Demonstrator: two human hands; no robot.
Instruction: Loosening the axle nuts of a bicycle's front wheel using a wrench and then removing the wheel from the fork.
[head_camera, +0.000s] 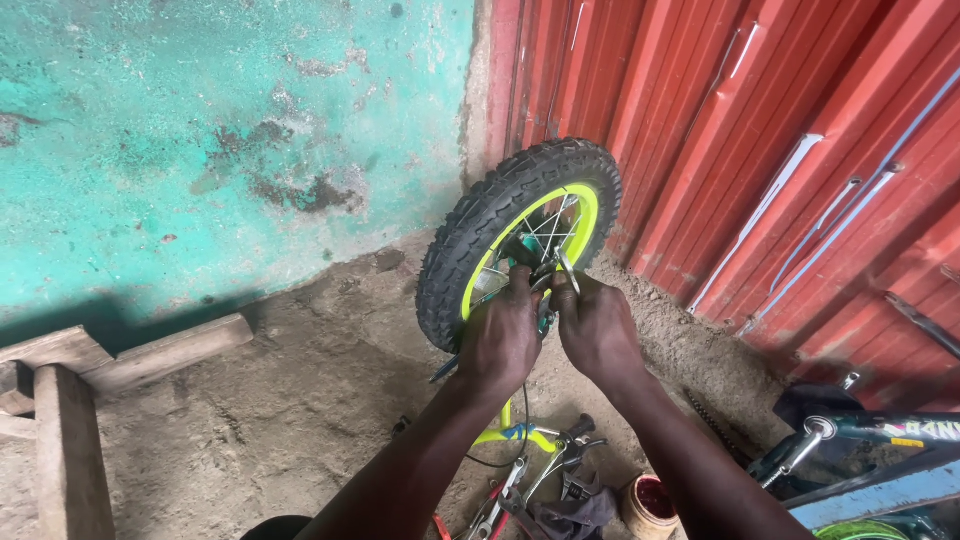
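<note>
Small bike wheel (520, 240) upright on dirt floor (300, 400), black tyre, yellow-green rim, both hands at its hub, left hand (503, 335) curled shut around axle area, right hand (595, 325) closed gripping a metal tool (566, 268), wheel just beyond knuckles, red corrugated wall (760, 150) behind.

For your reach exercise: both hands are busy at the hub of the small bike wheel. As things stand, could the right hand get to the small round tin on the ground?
Probably yes. The right hand is at the wheel; the tin sits on open ground below that forearm with nothing covering it.
</note>
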